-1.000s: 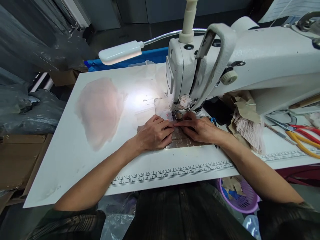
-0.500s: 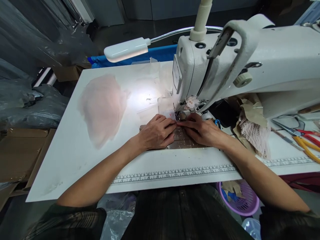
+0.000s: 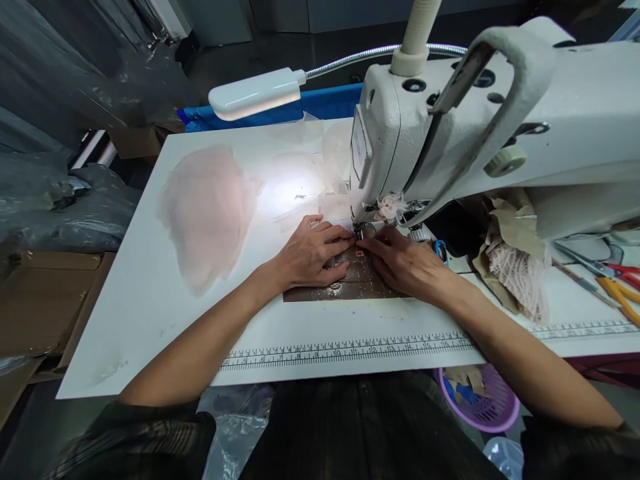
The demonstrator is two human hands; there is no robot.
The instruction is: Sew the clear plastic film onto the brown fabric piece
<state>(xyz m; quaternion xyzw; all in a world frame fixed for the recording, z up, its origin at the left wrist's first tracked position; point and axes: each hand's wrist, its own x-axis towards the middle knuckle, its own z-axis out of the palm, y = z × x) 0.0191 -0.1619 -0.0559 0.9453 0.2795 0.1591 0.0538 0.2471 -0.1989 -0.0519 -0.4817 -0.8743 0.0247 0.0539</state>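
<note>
A white sewing machine stands over the work, its presser foot down between my hands. My left hand lies on the shiny brown bed plate, fingers spread and stretched toward the foot. Just right of the foot, my right hand has its fingers drawn together, their tips close to my left fingertips. What the right fingers pinch is too small to make out. A small red-and-white mark shows between the hands. Sheer pale fabric lies behind the left fingers, left of the needle area.
A heap of sheer pink fabric rests on the white table. A lamp shines from above. At right are ruffled pale trim, orange-handled scissors and a blue-handled tool. A purple basket stands below.
My left fingers have spread apart and shifted slightly left. More of the brown plate and the red-and-white mark show between the hands. The view has shifted slightly.
</note>
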